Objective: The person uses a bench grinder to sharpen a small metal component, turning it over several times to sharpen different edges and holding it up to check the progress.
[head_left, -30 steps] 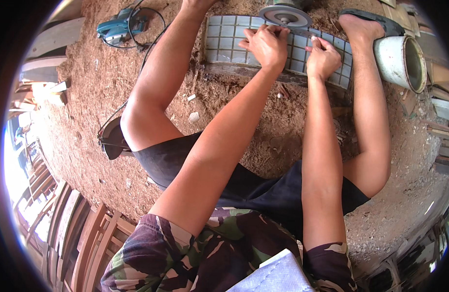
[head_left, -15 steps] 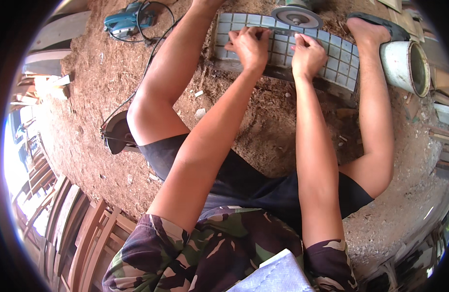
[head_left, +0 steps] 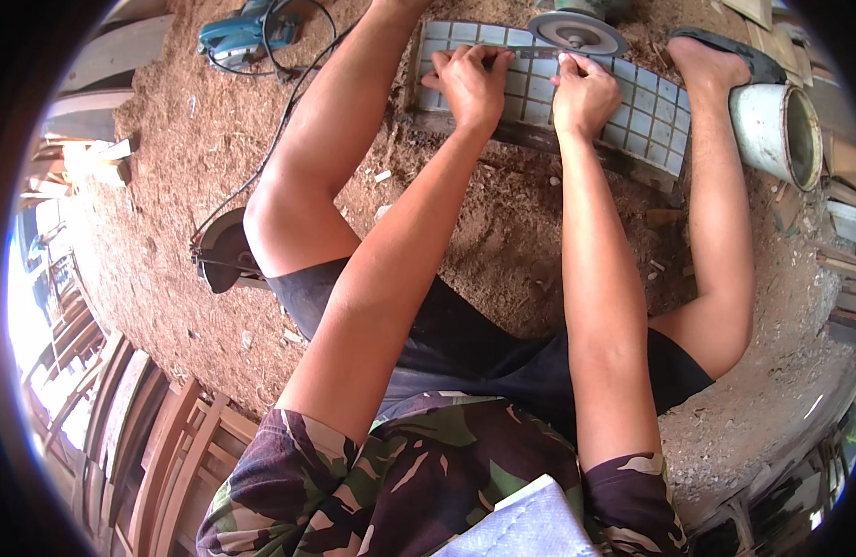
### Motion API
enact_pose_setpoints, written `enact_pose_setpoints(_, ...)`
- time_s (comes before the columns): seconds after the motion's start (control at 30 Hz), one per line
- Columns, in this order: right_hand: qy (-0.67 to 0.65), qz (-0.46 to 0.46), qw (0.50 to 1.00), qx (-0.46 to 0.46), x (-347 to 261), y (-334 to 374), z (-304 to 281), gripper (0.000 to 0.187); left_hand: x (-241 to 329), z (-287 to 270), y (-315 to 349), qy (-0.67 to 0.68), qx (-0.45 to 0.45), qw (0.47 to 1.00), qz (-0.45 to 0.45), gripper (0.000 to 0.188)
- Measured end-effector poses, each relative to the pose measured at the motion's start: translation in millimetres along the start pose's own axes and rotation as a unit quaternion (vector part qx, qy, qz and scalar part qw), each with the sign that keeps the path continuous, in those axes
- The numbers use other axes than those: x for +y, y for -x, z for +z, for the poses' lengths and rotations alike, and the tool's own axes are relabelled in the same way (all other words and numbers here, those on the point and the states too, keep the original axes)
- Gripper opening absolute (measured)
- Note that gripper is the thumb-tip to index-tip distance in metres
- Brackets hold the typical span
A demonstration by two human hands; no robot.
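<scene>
A thin, narrow dark-grey strip, which looks like a metal blade, spans the gap between my two hands at the near edge of a round grinding disc. My left hand is closed, pinching the strip's left part with bent fingers. Thumb and fingers of my right hand pinch its right part, just below the disc. Whether strip and disc touch I cannot tell. Beneath both hands lies a board faced with small pale square tiles. The strip's ends are hidden by my fingers.
A blue corded power tool lies at the far left, its black cable curving toward a dark cutting disc beside my left knee. At right a pale bucket lies on its side near my foot. Wooden pieces are stacked at lower left.
Both hands have shifted slightly left relative to the disc, carrying the strip along. The view has moved a little; both hands still pinch the strip.
</scene>
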State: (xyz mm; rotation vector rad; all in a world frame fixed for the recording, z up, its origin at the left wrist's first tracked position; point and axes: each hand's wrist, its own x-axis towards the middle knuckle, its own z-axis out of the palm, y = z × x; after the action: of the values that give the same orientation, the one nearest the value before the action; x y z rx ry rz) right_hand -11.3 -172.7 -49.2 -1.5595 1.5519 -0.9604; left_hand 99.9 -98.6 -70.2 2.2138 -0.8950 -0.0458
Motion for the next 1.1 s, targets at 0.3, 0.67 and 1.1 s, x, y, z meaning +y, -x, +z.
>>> enact_pose_setpoints(0.3,-0.001,0.002,1.000,0.013,2,-4,-2,0.015,8,2,-10,-0.015,-0.014,1.000,0.006,0.021)
enact_pose_setpoints(0.67,0.001,0.012,1.000,0.017,9,-9,-6,0.016,13,6,-15,-0.006,-0.033,0.999,0.008,0.024)
enact_pose_setpoints(1.1,0.001,0.031,0.999,0.020,8,-11,-13,0.018,23,7,-16,-0.003,-0.047,0.999,-0.007,0.022)
